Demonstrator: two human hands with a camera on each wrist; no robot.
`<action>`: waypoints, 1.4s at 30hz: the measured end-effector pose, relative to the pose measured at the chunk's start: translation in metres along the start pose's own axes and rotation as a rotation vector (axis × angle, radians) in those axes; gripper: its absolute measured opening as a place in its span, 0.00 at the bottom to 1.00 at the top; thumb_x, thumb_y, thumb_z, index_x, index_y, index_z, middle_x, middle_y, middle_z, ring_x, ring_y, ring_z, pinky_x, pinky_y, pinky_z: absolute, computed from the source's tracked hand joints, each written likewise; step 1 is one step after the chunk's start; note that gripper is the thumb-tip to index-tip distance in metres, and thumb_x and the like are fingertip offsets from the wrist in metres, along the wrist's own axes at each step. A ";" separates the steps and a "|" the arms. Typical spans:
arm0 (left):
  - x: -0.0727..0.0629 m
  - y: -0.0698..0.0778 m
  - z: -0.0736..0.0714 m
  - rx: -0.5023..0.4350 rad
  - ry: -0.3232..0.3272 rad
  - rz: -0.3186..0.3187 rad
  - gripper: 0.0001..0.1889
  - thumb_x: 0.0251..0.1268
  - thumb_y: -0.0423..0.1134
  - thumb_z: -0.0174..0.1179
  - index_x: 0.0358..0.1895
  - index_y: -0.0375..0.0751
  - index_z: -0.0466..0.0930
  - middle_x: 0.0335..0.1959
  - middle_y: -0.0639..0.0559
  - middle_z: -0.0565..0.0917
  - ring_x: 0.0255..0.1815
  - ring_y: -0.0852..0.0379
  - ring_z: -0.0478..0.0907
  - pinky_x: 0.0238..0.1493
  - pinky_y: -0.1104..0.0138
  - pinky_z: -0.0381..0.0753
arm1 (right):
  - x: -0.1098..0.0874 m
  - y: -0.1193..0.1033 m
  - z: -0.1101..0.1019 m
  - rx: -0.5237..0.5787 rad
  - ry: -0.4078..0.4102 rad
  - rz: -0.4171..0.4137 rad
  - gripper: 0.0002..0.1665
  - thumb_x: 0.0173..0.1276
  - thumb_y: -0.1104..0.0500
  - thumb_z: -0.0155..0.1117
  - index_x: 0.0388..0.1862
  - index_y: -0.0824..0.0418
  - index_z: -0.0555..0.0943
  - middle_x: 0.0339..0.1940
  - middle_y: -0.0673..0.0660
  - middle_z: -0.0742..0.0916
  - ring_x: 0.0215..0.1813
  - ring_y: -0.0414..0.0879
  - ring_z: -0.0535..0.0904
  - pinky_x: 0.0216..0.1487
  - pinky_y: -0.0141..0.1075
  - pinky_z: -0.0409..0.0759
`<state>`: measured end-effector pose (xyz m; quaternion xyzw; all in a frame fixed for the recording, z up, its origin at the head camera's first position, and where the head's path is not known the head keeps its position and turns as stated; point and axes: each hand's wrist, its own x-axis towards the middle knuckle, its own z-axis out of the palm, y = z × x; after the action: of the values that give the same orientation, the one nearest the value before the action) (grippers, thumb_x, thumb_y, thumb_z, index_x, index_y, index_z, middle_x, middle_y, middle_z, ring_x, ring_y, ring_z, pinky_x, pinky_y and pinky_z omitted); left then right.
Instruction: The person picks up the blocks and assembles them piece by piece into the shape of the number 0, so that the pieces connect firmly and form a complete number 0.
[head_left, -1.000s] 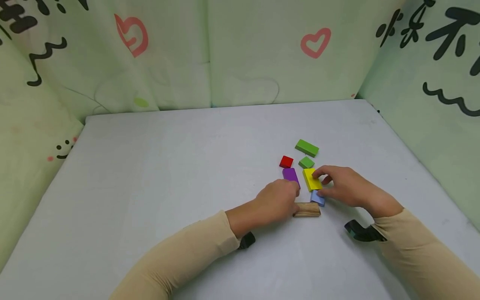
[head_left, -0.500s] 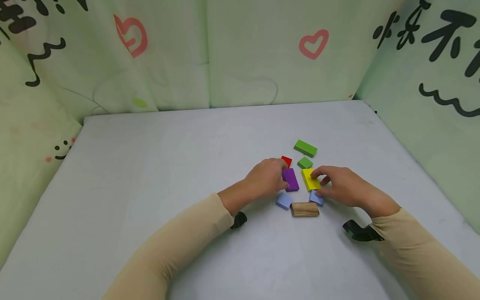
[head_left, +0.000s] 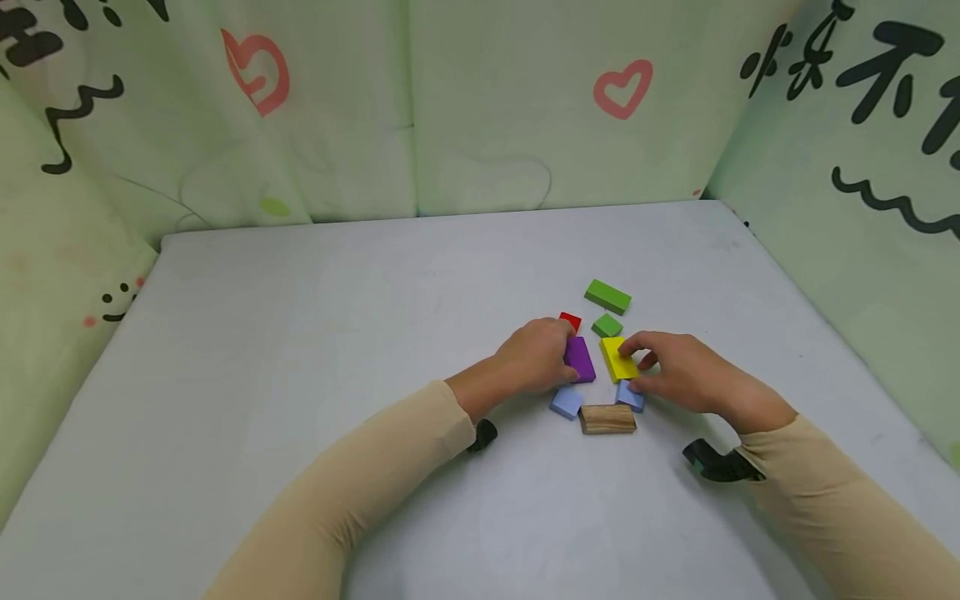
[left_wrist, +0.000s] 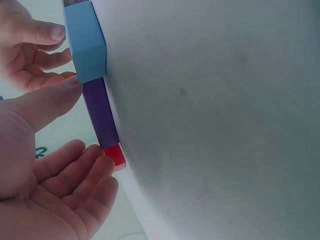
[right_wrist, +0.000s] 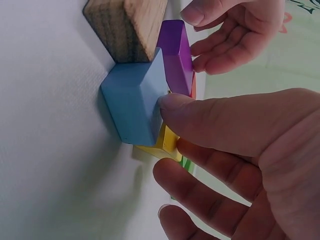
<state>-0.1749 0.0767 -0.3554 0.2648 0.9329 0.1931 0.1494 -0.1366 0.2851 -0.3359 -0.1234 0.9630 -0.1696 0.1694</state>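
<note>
A purple block lies flat between a red block and a light blue block. My left hand holds the purple block lengthwise, thumb at its near end beside the blue block and fingertips at its far end by the red one. To the right, my right hand rests its index finger on a yellow block and its thumb on a second light blue block. Its other fingers hang loosely bent in the right wrist view. A brown wood-grain block lies between the blue blocks' near ends.
Beyond the yellow block lie a small green block and a longer green block. All sit on a white table. Pale green printed curtains hang around its back and sides. Each wrist carries a black camera mount.
My left hand has moved away from the near-left blue block, up to the purple and red blocks, uncovering that blue block and the wood-grain block. My right hand has stayed in place.
</note>
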 end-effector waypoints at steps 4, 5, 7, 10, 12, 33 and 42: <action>0.001 0.000 0.000 -0.002 -0.002 0.001 0.29 0.64 0.47 0.70 0.64 0.39 0.75 0.49 0.51 0.80 0.45 0.59 0.74 0.47 0.74 0.77 | 0.000 0.000 0.000 0.002 0.002 0.003 0.26 0.65 0.60 0.72 0.59 0.65 0.77 0.52 0.66 0.83 0.53 0.63 0.78 0.53 0.57 0.78; 0.001 0.000 0.000 -0.002 -0.004 0.004 0.29 0.63 0.47 0.70 0.64 0.39 0.75 0.50 0.50 0.80 0.45 0.59 0.74 0.47 0.74 0.77 | -0.001 0.000 0.000 0.003 0.003 0.004 0.25 0.65 0.60 0.72 0.59 0.65 0.77 0.52 0.66 0.84 0.53 0.63 0.78 0.53 0.57 0.78; 0.002 0.000 0.001 -0.003 -0.009 0.007 0.30 0.63 0.47 0.70 0.65 0.39 0.74 0.51 0.50 0.80 0.46 0.59 0.74 0.47 0.74 0.77 | -0.001 -0.001 0.000 0.007 0.004 0.008 0.25 0.65 0.60 0.72 0.59 0.65 0.77 0.52 0.66 0.84 0.53 0.63 0.78 0.53 0.56 0.79; 0.002 0.000 0.001 -0.006 -0.016 0.013 0.32 0.63 0.47 0.70 0.67 0.39 0.73 0.53 0.50 0.80 0.47 0.59 0.74 0.48 0.74 0.77 | -0.001 -0.001 0.001 0.009 0.004 0.011 0.25 0.65 0.60 0.72 0.59 0.65 0.77 0.52 0.66 0.84 0.53 0.63 0.78 0.53 0.56 0.78; 0.003 -0.001 0.001 -0.007 -0.023 0.016 0.32 0.63 0.47 0.70 0.68 0.39 0.73 0.53 0.50 0.80 0.48 0.59 0.74 0.48 0.74 0.77 | -0.001 -0.001 0.000 0.008 0.005 0.011 0.25 0.64 0.60 0.72 0.58 0.65 0.77 0.52 0.66 0.84 0.53 0.63 0.78 0.53 0.57 0.78; 0.003 -0.015 -0.004 -0.012 -0.047 0.037 0.29 0.66 0.44 0.68 0.67 0.38 0.73 0.58 0.49 0.79 0.52 0.58 0.75 0.52 0.72 0.77 | -0.001 0.000 0.001 0.005 0.007 -0.001 0.24 0.65 0.61 0.71 0.58 0.65 0.77 0.52 0.65 0.84 0.53 0.62 0.79 0.53 0.56 0.78; -0.001 -0.020 -0.007 -0.026 -0.073 0.026 0.28 0.67 0.44 0.67 0.67 0.38 0.72 0.58 0.49 0.79 0.54 0.57 0.74 0.54 0.70 0.76 | 0.000 0.001 0.001 0.009 0.000 0.013 0.25 0.65 0.60 0.72 0.59 0.65 0.77 0.51 0.66 0.84 0.53 0.64 0.78 0.53 0.57 0.78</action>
<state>-0.1861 0.0581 -0.3576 0.2818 0.9208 0.1971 0.1843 -0.1361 0.2859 -0.3369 -0.1163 0.9630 -0.1728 0.1712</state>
